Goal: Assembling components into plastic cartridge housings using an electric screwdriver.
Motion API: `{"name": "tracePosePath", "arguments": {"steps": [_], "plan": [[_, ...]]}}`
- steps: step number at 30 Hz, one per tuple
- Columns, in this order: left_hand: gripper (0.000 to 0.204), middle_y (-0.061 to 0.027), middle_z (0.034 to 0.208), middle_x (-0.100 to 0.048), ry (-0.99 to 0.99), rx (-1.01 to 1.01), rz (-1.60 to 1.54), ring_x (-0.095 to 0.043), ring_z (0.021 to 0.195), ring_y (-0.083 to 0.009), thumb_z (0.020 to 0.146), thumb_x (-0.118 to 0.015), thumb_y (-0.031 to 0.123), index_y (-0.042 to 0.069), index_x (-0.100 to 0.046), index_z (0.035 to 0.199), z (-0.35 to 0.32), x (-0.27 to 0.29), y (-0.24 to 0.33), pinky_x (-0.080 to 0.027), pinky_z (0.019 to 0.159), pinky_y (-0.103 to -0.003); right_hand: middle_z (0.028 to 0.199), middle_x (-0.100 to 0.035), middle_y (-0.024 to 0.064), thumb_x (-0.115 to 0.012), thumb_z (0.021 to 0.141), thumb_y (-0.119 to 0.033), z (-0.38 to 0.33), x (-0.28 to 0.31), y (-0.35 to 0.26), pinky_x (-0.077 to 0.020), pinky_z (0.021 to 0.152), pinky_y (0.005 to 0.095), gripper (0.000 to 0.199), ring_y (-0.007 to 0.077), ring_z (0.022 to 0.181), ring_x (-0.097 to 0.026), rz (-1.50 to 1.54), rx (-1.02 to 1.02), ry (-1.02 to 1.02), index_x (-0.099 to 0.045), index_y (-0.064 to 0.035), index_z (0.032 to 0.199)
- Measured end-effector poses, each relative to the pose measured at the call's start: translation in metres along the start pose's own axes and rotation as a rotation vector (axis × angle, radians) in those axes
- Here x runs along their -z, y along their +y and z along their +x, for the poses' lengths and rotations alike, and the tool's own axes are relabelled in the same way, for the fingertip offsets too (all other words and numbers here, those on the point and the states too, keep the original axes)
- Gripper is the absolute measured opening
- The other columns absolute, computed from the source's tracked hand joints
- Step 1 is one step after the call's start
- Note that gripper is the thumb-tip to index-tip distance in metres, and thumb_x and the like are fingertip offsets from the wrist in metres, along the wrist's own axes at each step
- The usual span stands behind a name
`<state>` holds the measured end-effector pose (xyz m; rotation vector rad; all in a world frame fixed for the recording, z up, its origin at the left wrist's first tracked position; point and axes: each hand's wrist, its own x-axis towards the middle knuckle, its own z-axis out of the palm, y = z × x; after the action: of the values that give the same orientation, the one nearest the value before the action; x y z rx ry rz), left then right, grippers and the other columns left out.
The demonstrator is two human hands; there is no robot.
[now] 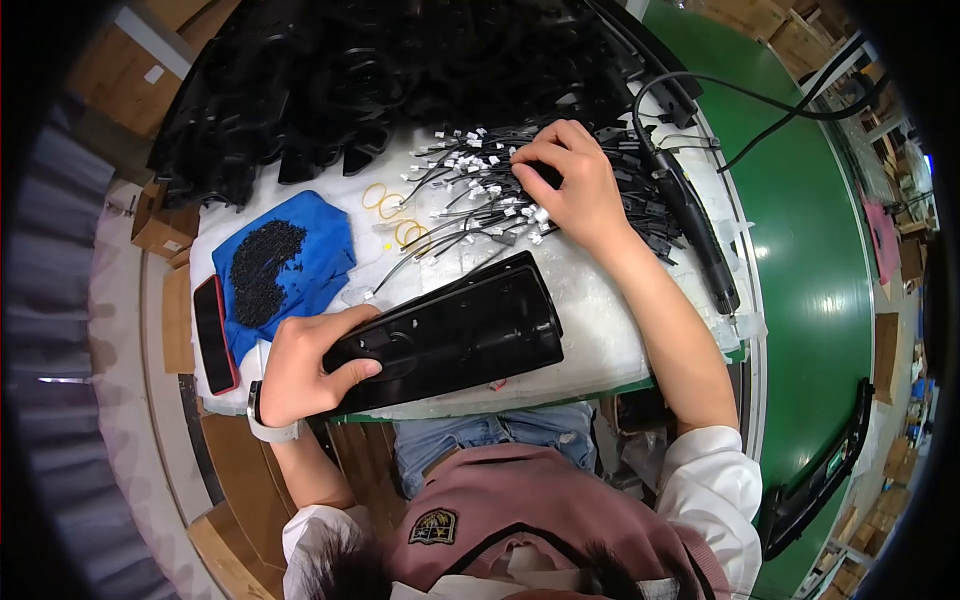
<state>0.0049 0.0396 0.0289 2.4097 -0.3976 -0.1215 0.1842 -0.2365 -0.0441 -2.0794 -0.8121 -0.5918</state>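
A long, glossy black plastic housing (455, 335) lies slanted along the near edge of the table. My left hand (315, 365) grips its left end, with the thumb on top and the fingers around the far side. Farther off, my right hand (575, 190) is over a heap of short black cables (480, 195) with small white connectors. Its thumb and forefinger are curled close together among the cables; whatever is between the tips is hidden or too small to make out.
Several black plastic parts (330, 85) are piled at the far side. Small black pieces (262, 265) lie on a blue cloth (335, 235) at left, beside a red-edged phone (213, 335). Yellow rubber bands (410, 235) are mid-table. A corded black screwdriver (695, 225) lies at right, its cable (760, 90) arching outward.
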Motion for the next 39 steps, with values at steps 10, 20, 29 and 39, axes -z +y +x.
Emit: {"name": "tracePosePath", "arguments": {"steps": [10,20,29,39], "plan": [[0.041,-0.0077,0.088,-0.066,0.655,0.185,-0.468,-0.060,0.077,-0.0144,0.072,-0.079,0.022,-0.002,-0.060,0.099,-0.103,-0.002,-0.041,-0.048,0.071,-0.029,0.093,-0.059,0.0112,-0.070,0.079,-0.014,0.006,0.011,-0.023,-0.0453,0.080,0.0373,0.018,0.0289,0.092,-0.057,-0.050,0.151,-0.050,-0.069,-0.0044,0.095],[0.043,-0.0226,0.110,-0.063,1.573,0.243,-1.111,-0.066,0.091,-0.0309,0.084,-0.060,0.012,-0.008,-0.052,0.120,-0.383,-0.077,-0.095,-0.054,0.079,-0.037,0.098,-0.062,0.0124,-0.066,0.087,-0.003,-0.001,0.018,-0.044,-0.0481,0.082,0.0345,0.012,0.0253,0.090,-0.060,-0.172,0.431,0.036,-0.067,0.0024,0.098],[0.031,-0.0151,0.094,-0.069,1.798,1.449,-0.973,-0.068,0.080,-0.0266,0.075,-0.065,0.009,-0.006,-0.064,0.101,-0.576,-0.271,-0.215,-0.054,0.075,-0.038,0.114,-0.057,0.0197,-0.067,0.078,0.003,-0.064,-0.112,-0.212,-0.0407,0.097,0.0427,0.051,0.0333,0.104,-0.056,0.211,0.706,-0.453,-0.046,0.0009,0.125],[0.033,-0.0159,0.090,-0.069,1.395,1.630,-0.855,-0.067,0.078,-0.0290,0.075,-0.069,0.010,-0.008,-0.065,0.102,-0.451,-0.406,-0.417,-0.052,0.070,-0.038,0.115,-0.053,0.0222,-0.067,0.077,0.002,-0.079,-0.172,-0.250,-0.0431,0.093,0.0452,0.053,0.0367,0.105,-0.055,0.095,0.604,-0.664,-0.047,-0.0019,0.126]]}}
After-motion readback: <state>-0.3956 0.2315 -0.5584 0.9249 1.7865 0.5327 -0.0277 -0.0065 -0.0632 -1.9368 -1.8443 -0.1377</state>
